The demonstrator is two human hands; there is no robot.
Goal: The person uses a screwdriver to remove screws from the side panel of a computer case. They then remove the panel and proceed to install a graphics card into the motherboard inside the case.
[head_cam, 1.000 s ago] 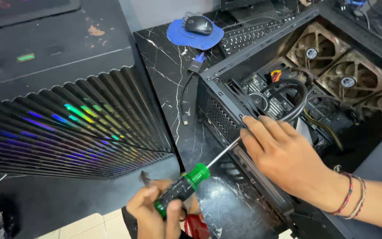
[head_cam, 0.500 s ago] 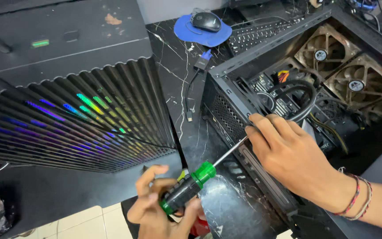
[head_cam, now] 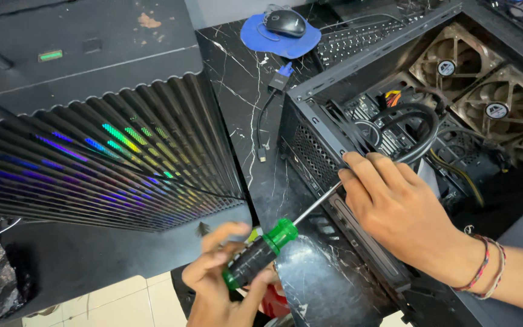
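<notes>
My left hand grips the black and green handle of a screwdriver at the bottom centre. Its metal shaft runs up and right to the rear edge of an open black computer case. My right hand rests on that rear edge, fingers curled over the spot where the screwdriver tip meets the case; the tip itself is hidden under them. Coloured bracelets sit on the right wrist. Inside the case I see black coolant tubes and brown fans.
A second black computer case with a ribbed front and rainbow lights lies at left. On the black marble desk are a short cable with an adapter, a keyboard and a mouse on a blue pad. Pale floor tiles show below.
My left hand's fingers have shifted around the screwdriver handle, as in turning it. The right hand stays on the case edge. The view has drifted slightly down and left.
</notes>
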